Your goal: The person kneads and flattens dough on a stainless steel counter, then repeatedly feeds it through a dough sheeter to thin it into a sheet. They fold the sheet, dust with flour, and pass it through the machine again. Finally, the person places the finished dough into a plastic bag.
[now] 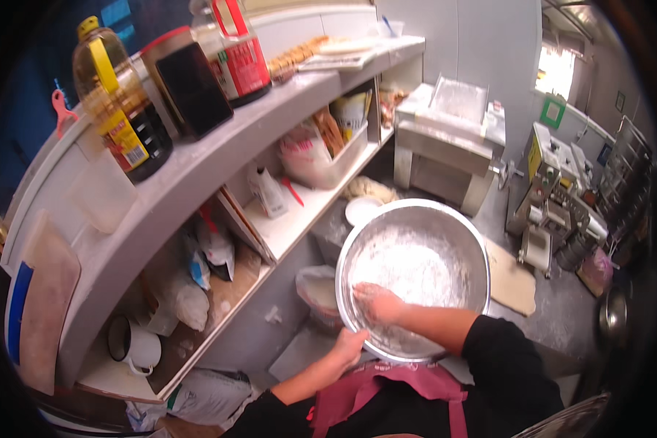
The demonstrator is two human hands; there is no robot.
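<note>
A large stainless steel bowl [416, 263] is in front of me, tilted, with white flour-like residue over its inner surface. My left hand [350, 346] grips the bowl's near left rim. My right hand [380, 302] reaches inside, its fingers against the left part of the inner wall. Pale residue coats those fingers, and whether something lies under them is hidden. A flat slab of dough [512, 279] lies on the metal worktop [561, 312] to the right of the bowl. Beyond the bowl are a small white round dish [363, 210] and a lump of dough [368, 189].
A dough sheeter-like metal machine [451, 137] stands behind the bowl. At left, a curved shelf [197, 164] carries large bottles [123, 109]; its cubbies hold bags, a plastic bin [345, 164] and an enamel mug [137, 345]. An open bag [318, 295] sits beside the bowl.
</note>
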